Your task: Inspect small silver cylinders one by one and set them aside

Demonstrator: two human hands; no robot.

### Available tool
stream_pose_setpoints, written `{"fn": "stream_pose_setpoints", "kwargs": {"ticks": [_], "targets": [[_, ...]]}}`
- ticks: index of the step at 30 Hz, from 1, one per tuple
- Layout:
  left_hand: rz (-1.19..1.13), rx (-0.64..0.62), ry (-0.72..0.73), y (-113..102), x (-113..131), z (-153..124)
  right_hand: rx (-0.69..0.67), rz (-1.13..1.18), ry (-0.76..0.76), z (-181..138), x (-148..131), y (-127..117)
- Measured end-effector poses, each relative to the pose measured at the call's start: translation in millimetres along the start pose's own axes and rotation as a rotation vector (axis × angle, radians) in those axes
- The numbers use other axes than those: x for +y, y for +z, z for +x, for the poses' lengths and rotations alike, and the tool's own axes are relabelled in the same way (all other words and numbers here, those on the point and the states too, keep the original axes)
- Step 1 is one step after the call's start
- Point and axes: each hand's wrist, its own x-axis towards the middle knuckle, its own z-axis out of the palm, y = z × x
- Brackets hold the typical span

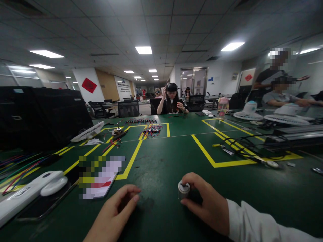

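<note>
Resting on the matte green table (164,161), left hand (116,211) loosely curled, nothing seen in it; right hand (207,205) half-closed, thumb and fingers pinching a small metal cylinder (183,190) standing upright on the table; beyond, yellow tape lines (131,161), coloured wires (151,130), white ribbed fan grille (87,132).
</note>
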Motion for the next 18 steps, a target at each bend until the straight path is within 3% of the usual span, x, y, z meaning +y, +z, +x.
{"fn": "stream_pose_setpoints", "kwargs": {"ticks": [4, 8, 13, 18], "targets": [[-0.017, -0.107, 0.171, 44, 46, 5, 0.029, 0.152, 0.077, -1, 10, 5], [0.026, -0.092, 0.339, 72, 82, 17, -0.008, 0.308, 0.097, 0, 16, 7], [0.044, -0.061, 0.375, 71, 90, 26, -0.036, 0.303, 0.083, 3, 7, 1], [0.068, -0.017, 0.353, 58, 74, 30, -0.033, 0.171, 0.133, -1, 0, -7]]}}
